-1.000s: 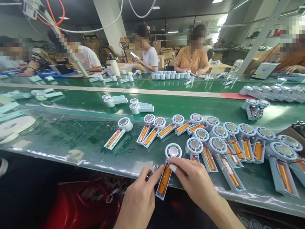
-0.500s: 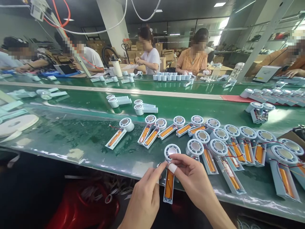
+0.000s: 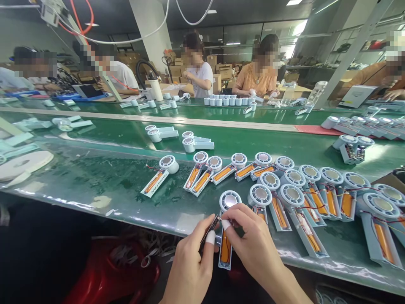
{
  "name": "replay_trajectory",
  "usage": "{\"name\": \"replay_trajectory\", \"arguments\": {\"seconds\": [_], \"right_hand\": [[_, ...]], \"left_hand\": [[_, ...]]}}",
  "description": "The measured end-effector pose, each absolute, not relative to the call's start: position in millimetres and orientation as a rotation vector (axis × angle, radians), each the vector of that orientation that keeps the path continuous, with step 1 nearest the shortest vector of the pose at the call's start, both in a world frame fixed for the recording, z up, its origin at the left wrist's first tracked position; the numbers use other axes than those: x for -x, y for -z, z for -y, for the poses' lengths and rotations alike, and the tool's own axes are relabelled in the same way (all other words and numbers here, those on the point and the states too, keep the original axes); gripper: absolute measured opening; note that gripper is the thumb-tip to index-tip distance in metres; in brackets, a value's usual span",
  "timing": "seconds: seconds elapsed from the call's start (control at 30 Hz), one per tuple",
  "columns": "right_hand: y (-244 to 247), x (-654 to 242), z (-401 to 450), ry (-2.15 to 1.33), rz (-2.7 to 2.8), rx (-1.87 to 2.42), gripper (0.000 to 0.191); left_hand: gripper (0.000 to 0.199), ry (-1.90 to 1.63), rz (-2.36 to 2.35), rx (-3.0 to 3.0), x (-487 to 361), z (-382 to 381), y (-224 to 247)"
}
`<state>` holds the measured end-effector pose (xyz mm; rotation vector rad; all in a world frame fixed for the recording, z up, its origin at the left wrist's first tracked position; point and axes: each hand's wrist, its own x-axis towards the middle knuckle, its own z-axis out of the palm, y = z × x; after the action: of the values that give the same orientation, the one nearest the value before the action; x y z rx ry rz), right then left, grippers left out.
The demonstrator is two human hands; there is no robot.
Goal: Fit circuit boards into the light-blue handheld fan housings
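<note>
A light-blue fan unit (image 3: 225,249) with an orange battery in its open handle lies at the bench's front edge, its round head away from me. My left hand (image 3: 193,257), just left of the handle, pinches a small dark circuit board (image 3: 210,230) between thumb and forefinger. Above the handle, my right hand (image 3: 253,240) has its fingertips closed at the board's upper end; what they hold is too small to make out. White coverings show on a digit of each hand. Similar open fan units (image 3: 292,195) lie close by on the right.
More fan units (image 3: 158,182) lie left of my hands and others sit on the green conveyor (image 3: 126,147). A white tape roll (image 3: 25,164) is at the far left. Several people work across the belt. A red stool (image 3: 110,270) stands below the bench.
The dark board now shows tilted in my left hand, whose thumb has come into view. My right fingertips have moved from the fan head's lower rim to the board's end.
</note>
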<state>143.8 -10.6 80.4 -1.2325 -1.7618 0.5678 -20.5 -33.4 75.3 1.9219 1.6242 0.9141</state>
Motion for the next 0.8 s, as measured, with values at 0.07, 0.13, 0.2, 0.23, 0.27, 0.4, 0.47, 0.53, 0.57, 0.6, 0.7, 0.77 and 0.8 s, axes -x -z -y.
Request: {"name": "replay_trajectory", "arguments": {"seconds": [0.07, 0.13, 0.2, 0.23, 0.27, 0.4, 0.47, 0.53, 0.57, 0.6, 0.7, 0.77, 0.8], "right_hand": [[-78.3, -143.3, 11.2, -0.506, 1.791, 1.23, 0.018], [-75.5, -141.6, 12.5, -0.457, 1.812, 1.243, 0.018], [-72.2, -138.7, 14.1, -0.401, 1.817, 1.251, 0.019], [-70.5, -137.3, 14.8, -0.383, 1.808, 1.249, 0.02], [-69.2, -136.2, 15.2, -0.384, 1.792, 1.242, 0.021], [-70.3, -138.2, 13.5, -0.611, 1.707, 1.19, 0.02], [-75.4, -142.8, 11.4, -0.756, 1.683, 1.196, 0.02], [-81.4, -148.0, 8.9, -0.875, 1.701, 1.196, 0.023], [-83.9, -150.2, 7.7, -0.919, 1.719, 1.187, 0.024], [-85.8, -151.9, 6.5, -0.952, 1.739, 1.179, 0.025], [-87.2, -153.6, 3.8, -0.985, 1.763, 1.202, 0.026], [-86.4, -152.5, 3.4, -0.991, 1.756, 1.234, 0.025], [-86.5, -151.7, 4.0, -0.99, 1.752, 1.248, 0.025]], "left_hand": [[0.037, -0.965, -1.585, -1.999, 19.8, 33.7, -71.5], [0.039, -1.046, -1.548, -2.112, 17.9, 34.8, -65.9], [0.042, -1.102, -1.541, -2.228, 15.7, 36.2, -60.4], [0.043, -1.113, -1.543, -2.268, 15.0, 36.8, -58.5], [0.044, -1.112, -1.546, -2.281, 15.0, 37.1, -57.6], [0.04, -1.018, -1.52, -2.113, 21.8, 34.6, -65.1], [0.038, -0.946, -1.485, -2.001, 27.0, 32.1, -71.6], [0.038, -0.909, -1.436, -1.924, 31.0, 30.0, -75.8], [0.038, -0.911, -1.411, -1.904, 32.3, 29.2, -76.6], [0.038, -0.922, -1.388, -1.899, 33.1, 28.7, -76.8], [0.039, -0.923, -1.346, -1.946, 34.7, 26.9, -75.9], [0.039, -0.896, -1.317, -1.977, 35.7, 24.7, -76.1], [0.039, -0.887, -1.308, -1.983, 35.9, 23.5, -76.6]]}}
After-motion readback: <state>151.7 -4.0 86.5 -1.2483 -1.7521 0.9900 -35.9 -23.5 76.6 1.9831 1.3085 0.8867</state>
